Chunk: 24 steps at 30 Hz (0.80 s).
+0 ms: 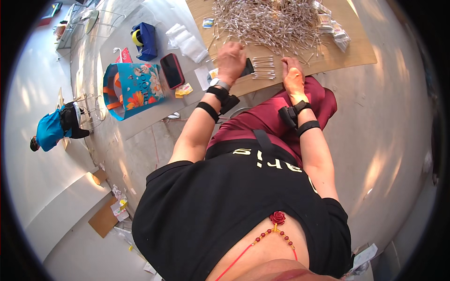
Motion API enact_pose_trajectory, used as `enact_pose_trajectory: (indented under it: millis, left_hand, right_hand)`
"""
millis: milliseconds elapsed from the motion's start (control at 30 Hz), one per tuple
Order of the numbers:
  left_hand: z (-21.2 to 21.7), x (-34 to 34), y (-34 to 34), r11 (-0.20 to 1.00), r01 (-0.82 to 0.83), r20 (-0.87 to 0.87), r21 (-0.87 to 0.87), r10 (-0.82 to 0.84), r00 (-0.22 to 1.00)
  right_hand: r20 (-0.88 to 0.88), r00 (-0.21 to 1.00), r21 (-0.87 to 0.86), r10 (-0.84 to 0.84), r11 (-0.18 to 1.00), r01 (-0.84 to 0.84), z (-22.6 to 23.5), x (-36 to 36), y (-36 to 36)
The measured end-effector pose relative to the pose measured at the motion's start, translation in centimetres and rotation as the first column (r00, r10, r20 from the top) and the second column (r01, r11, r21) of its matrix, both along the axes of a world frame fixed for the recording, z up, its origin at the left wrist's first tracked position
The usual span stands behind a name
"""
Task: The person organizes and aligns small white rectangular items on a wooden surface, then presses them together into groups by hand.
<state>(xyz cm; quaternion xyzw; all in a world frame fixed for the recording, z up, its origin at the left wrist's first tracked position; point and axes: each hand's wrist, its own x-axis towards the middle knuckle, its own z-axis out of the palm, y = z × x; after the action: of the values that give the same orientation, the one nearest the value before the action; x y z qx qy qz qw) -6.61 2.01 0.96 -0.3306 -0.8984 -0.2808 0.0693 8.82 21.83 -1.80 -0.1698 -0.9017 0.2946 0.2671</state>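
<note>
I see my left hand (231, 58) curled around a dark packet (247, 68), my right hand (292, 74) pressed fingers-together on the board (349, 51) beside lined-up swabs (263, 62)

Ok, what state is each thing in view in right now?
Left hand: curled over a small dark object, on the board's edge.
Right hand: fingers down beside the row of swabs.
Heap of white-tipped cotton swabs: loose, tangled pile.
Small row of swabs: laid side by side.
Red-cased phone: flat, screen dark.
Teal flowered bag: lying on its side.
</note>
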Motion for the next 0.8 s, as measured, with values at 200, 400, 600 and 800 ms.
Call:
enact_pose_trajectory:
  millis: [200,400,600,800]
  left_hand:
    - [0.5,-3.6,-5.8,0.918,-0.184,0.055,-0.352,0.216,0.975]
    - [-1.2,-6.1,-3.9,0.979,-0.096,0.298,-0.179,0.147,0.943]
    - [-1.3,-7.7,1.3,0.996,-0.054,0.26,-0.066,0.069,0.963]
    - [-1.1,-3.3,2.4,0.991,0.109,0.011,0.078,-0.11,0.994]
  right_hand:
    - [-0.008,1.0,-0.022,-0.028,0.999,0.027,0.3,-0.2,-0.5]
    - [-0.015,1.0,0.022,-0.012,1.0,0.012,0.5,-0.2,-0.4]
    - [0.009,1.0,0.006,0.009,1.0,-0.009,0.6,0.0,-0.4]
    - [0.015,0.999,-0.012,0.033,0.999,-0.033,0.1,0.3,-0.4]
